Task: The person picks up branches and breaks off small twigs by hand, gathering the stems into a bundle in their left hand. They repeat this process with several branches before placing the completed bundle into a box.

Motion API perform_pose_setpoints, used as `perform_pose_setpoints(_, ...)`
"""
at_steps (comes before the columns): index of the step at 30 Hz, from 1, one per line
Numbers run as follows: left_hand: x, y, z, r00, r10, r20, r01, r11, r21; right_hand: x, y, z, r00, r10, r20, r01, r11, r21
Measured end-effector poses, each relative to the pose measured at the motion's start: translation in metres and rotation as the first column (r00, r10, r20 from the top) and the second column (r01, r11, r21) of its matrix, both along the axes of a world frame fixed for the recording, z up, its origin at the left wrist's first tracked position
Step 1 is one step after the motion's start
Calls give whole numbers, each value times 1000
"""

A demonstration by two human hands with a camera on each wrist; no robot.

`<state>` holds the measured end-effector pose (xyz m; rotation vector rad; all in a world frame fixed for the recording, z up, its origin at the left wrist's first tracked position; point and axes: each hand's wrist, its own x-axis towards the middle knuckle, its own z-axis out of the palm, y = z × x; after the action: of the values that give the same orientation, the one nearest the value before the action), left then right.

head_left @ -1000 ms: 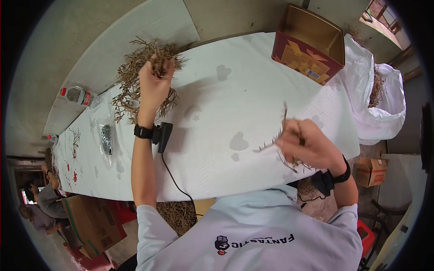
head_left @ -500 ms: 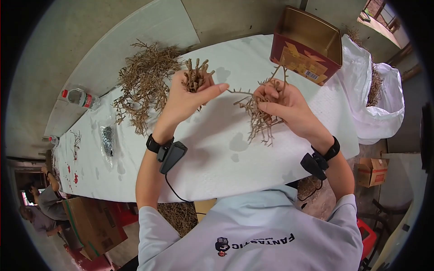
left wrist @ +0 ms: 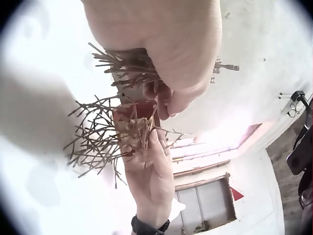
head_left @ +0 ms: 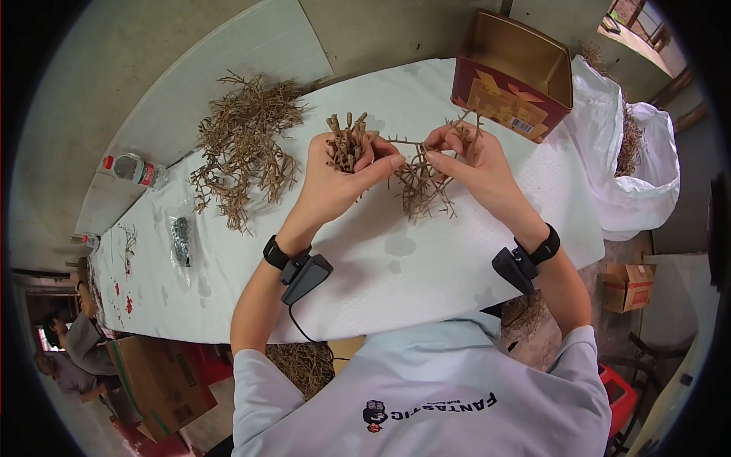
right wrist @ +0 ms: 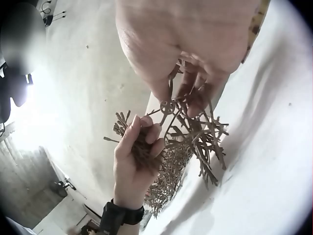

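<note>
My right hand [right wrist: 190, 39] pinched branching twigs [right wrist: 205, 142]; my left hand [right wrist: 129, 171], black band [right wrist: 115, 215] round its wrist, gripped a bundle [right wrist: 142, 152]. A twiggy heap [right wrist: 170, 171] lay on the desk [right wrist: 259, 161].

From my end this looks like a makeshift workroom: I see a long white-covered table [head_left: 426, 282] with a heap of dried twigs [head_left: 247, 137], and a white sack [head_left: 636, 206] holding more. Plain walls, a large cardboard box [head_left: 156, 377] and other people [head_left: 76, 346] off to one side fit that too.
</note>
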<state>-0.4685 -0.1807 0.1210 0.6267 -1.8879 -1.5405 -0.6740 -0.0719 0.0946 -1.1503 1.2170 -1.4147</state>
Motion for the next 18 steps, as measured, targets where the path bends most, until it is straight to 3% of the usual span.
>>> perform_pose_setpoints(5, 3, -11, 2, 1000, -10, -7, 9, 998, -58, 3, 3, 2, 999, -18, 41, 20, 998, -54)
perform_pose_setpoints(13, -4, -2, -2, 997, -68, -28, 68, 998, -6, 9, -1, -10, 975, -38, 221, 54, 996, -69)
perform_pose_setpoints(16, -5, 5, -7, 993, 29, -113, -45, 988, -145, 6, -4, -12, 972, -182, -152, 158, 975, -156)
perform_pose_setpoints(18, -4, 12, -3, 997, 59, -55, -69, 980, -187, 8, -4, -12, 956, -227, -187, 188, 961, -205)
